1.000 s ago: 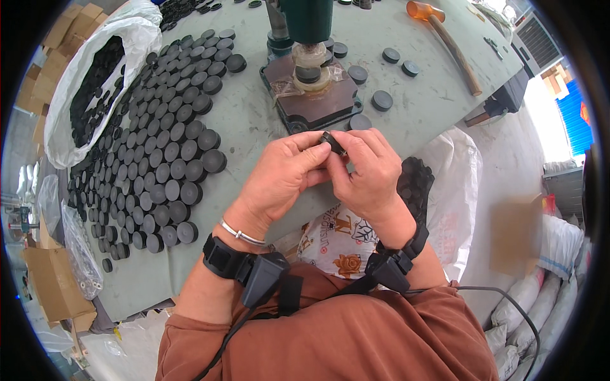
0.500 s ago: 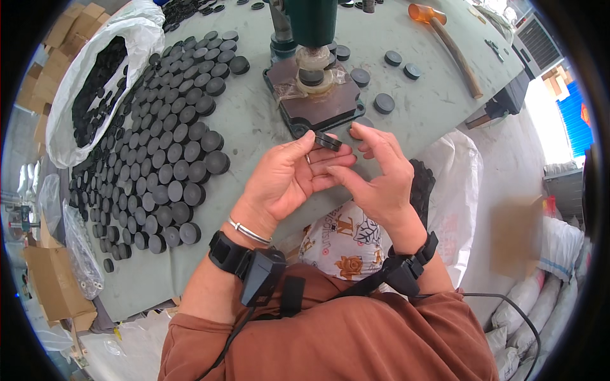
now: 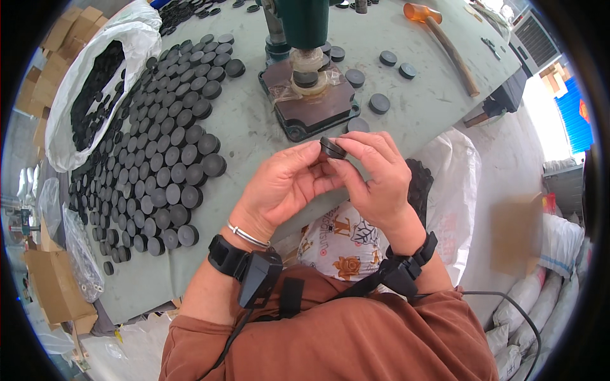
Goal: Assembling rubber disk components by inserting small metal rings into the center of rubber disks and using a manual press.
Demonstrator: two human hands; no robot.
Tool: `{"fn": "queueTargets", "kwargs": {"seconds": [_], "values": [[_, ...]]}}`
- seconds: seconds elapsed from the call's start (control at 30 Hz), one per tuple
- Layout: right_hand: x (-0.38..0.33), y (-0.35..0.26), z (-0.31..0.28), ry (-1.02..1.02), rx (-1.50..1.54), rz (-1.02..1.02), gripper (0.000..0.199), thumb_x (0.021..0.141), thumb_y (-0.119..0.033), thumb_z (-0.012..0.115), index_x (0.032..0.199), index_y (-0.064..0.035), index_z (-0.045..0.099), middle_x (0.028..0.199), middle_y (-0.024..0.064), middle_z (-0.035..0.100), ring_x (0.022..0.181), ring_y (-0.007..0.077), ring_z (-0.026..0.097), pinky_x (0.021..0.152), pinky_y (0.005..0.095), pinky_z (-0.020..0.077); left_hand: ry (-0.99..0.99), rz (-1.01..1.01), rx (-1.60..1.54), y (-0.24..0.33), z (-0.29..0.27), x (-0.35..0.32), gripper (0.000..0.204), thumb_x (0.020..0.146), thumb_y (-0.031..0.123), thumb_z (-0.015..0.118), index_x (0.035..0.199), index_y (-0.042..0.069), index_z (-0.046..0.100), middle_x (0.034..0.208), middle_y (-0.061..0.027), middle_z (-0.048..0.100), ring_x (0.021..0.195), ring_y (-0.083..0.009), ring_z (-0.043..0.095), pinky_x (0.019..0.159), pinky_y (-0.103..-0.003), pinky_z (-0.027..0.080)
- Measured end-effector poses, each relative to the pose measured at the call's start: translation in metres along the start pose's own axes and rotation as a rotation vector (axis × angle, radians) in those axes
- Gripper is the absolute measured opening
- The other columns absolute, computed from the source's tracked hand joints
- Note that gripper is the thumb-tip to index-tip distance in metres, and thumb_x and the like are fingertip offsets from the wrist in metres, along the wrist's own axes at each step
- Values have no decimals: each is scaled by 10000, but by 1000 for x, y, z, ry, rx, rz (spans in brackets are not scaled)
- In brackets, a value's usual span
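Between my two hands, a round black disc (image 3: 332, 148) is held tilted, in front of the press base. My left hand (image 3: 279, 181) grips its left side between thumb and fingers. The thumb and index finger of my right hand (image 3: 379, 171) pinch its right side. Just beyond stands a green press (image 3: 306, 25) with a brown plate (image 3: 311, 108) on its base. Another black disc (image 3: 305, 79) sits under the press head in a pale ring. A single grey-black disc (image 3: 358, 125) lies near my right fingertips, partly hidden by them.
Many black discs (image 3: 166, 155) cover the left of the green table (image 3: 235, 127). A white bag (image 3: 56, 127) of small black parts lies beyond them. Several discs (image 3: 379, 103) lie right of the press, near an orange-headed mallet (image 3: 445, 47). A white sack (image 3: 457, 184) stands at the table's right edge.
My right thumb and index finger have closed on the disc, which only my left hand held before. The disc has turned and tilted a little.
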State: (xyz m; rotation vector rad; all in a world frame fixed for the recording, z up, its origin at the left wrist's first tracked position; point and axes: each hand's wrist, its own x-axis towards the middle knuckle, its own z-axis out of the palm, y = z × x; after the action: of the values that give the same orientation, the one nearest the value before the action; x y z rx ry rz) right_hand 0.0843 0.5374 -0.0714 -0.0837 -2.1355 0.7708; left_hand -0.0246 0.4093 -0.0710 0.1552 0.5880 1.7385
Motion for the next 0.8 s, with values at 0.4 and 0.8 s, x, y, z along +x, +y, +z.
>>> {"fn": "queueTargets", "kwargs": {"seconds": [0.4, 0.8], "values": [[6, -2, 1, 49, -238, -122, 406, 654, -102, 759, 1036, -23, 647, 1070, 110, 629, 872, 278, 586, 755, 343, 439, 133, 253, 104, -5, 6, 0, 190, 933, 92, 563, 1091, -13, 556, 1041, -119, 624, 978, -221, 636, 865, -344, 539], [-31, 29, -46, -108, -798, 36, 443, 726, -473, 700, 1099, -236, 694, 1410, 178, 411, 1282, 349, 315, 1002, 442, 202, 172, 302, 163, 6, 14, -3, 334, 966, 214, 515, 1137, -72, 547, 1140, -213, 604, 1107, -324, 586, 964, -446, 493]]}}
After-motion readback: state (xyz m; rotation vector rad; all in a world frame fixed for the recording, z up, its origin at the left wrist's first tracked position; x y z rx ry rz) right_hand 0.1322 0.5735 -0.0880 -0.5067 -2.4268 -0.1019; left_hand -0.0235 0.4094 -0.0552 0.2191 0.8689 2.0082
